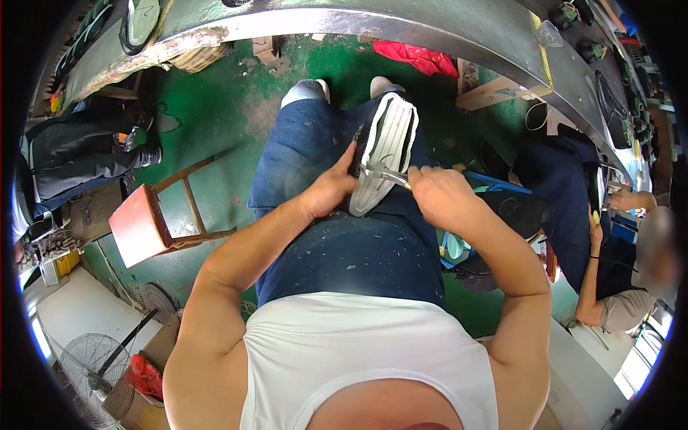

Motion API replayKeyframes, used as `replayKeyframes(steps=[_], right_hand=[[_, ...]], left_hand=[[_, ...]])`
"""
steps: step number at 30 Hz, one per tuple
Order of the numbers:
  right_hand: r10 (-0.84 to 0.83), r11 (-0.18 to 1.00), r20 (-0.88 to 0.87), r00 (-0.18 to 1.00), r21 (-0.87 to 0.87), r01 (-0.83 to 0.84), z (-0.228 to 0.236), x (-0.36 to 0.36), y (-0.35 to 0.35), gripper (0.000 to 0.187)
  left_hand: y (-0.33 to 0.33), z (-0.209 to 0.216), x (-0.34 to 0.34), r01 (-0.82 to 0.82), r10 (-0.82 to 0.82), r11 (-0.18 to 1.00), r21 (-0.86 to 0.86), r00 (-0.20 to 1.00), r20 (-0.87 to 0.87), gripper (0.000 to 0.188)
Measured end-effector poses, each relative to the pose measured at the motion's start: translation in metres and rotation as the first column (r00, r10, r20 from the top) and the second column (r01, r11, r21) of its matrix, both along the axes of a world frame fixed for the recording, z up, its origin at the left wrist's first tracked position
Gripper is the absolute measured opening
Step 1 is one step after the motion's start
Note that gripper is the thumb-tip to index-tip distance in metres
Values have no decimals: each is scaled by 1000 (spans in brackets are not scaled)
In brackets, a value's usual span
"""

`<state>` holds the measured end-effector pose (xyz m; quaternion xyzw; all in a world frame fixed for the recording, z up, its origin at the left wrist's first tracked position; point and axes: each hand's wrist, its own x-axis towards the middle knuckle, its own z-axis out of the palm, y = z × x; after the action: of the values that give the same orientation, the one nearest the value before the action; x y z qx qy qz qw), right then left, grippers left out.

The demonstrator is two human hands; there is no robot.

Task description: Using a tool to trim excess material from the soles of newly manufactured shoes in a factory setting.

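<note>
A shoe [391, 136] lies bottom-up on my lap, dark along its sides. Its underside is white with lengthwise ridges and a white rim. My left hand [331, 188] grips the shoe's left side near its lower end, the fingers partly hidden behind it. In my right hand [438, 192] is a metal hammer [387, 175], the fist closed round its handle. The hammer's head rests on or just over the white underside, close to my left fingers; whether it touches I cannot tell. Slight blur shows on the right hand.
Ahead runs a metal-edged workbench [401, 32] with shoe parts on it. A red-topped stool [137, 226] stands at left, a wire fan [89, 365] behind it. A co-worker [566, 193] sits at right; another person's legs [89, 154] are at left. Red cloth [419, 57] lies under the bench.
</note>
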<state>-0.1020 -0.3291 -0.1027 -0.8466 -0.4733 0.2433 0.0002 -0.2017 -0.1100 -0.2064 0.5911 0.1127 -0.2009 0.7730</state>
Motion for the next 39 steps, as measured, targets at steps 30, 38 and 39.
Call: replayKeyframes(steps=[30, 38, 39], right_hand=[[-471, 860, -484, 737, -66, 506, -46, 48, -38, 28], [-411, 846, -290, 864, 232, 480, -90, 38, -3, 36], [-374, 868, -246, 894, 247, 431, -85, 42, 1, 36]], left_hand=[[6, 9, 47, 226, -451, 442, 868, 892, -2, 55], [3, 34, 48, 486, -561, 265, 833, 780, -277, 65], [6, -13, 29, 176, -390, 498, 849, 920, 38, 67]])
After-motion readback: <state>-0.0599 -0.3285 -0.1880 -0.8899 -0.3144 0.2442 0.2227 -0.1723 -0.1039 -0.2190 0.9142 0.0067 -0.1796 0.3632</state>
